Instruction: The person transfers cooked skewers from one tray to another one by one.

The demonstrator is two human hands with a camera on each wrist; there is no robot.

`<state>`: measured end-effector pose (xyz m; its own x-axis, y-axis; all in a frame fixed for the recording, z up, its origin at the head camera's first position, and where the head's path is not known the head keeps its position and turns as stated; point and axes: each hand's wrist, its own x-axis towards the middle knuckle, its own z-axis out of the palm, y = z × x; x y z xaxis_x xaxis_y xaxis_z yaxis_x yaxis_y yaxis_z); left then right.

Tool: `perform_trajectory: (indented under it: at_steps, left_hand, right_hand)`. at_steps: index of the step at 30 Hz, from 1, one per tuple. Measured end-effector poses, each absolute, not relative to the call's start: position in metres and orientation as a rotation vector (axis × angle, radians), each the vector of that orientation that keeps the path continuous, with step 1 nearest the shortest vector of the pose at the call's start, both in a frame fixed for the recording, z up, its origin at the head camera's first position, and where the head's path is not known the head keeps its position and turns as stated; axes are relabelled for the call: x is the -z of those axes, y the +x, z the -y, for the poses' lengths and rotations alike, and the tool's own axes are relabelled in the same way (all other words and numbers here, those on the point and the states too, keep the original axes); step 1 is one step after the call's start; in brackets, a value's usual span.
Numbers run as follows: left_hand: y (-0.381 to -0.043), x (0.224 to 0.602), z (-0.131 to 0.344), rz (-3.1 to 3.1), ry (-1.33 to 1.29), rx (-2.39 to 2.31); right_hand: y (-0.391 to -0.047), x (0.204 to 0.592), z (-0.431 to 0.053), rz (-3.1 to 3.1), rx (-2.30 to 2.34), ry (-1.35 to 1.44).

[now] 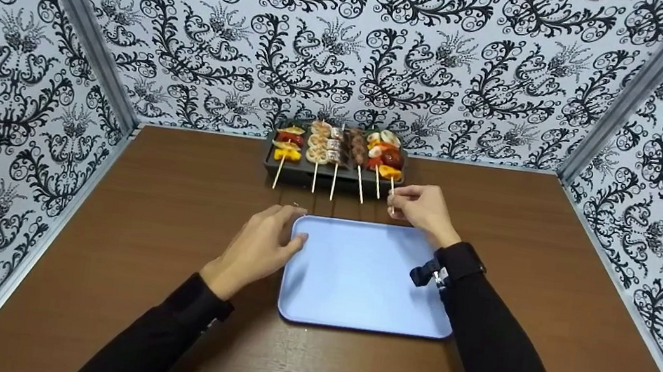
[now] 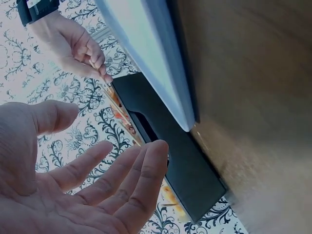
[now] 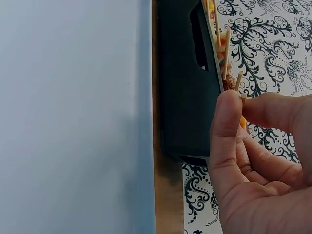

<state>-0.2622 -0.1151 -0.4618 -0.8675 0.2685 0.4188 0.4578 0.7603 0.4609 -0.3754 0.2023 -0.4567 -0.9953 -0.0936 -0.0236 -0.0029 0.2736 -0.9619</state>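
My right hand (image 1: 424, 210) pinches the bare stick end of the rightmost skewer (image 1: 391, 162), which carries orange, red and white pieces. That skewer's food lies at the right end of a black grill (image 1: 300, 177). In the right wrist view, thumb and index finger (image 3: 226, 114) meet on the stick. My left hand (image 1: 260, 242) hovers by the far left corner of a pale blue tray (image 1: 367, 280), fingers relaxed and holding nothing. In the left wrist view the palm of the left hand (image 2: 92, 190) shows bare; whether it touches the tray is unclear.
Several other skewers lie side by side on the grill: yellow-and-red vegetables (image 1: 289, 145), pale curled pieces (image 1: 318, 149), silvery pieces (image 1: 335, 148) and brown meat (image 1: 358, 150). Their sticks overhang the front edge. Patterned walls (image 1: 338, 39) enclose the brown table (image 1: 177, 191) at back and sides.
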Motion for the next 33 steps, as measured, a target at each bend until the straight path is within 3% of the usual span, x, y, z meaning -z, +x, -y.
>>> perform_trajectory:
  at_steps: [8,15,33]
  left_hand:
    - [-0.262,0.453,0.107,2.611,-0.585,0.781]
    - [-0.263,0.447,0.099,2.613,-0.595,0.806]
    - [-0.266,0.444,0.087,2.611,-0.602,0.829]
  right_hand:
    - [-0.364,0.439,-0.199,-2.331,1.906,-0.042]
    - [-0.374,0.455,-0.204,-2.35,1.985,-0.025]
    - [-0.362,0.446,-0.209,-2.257,2.123,-0.016]
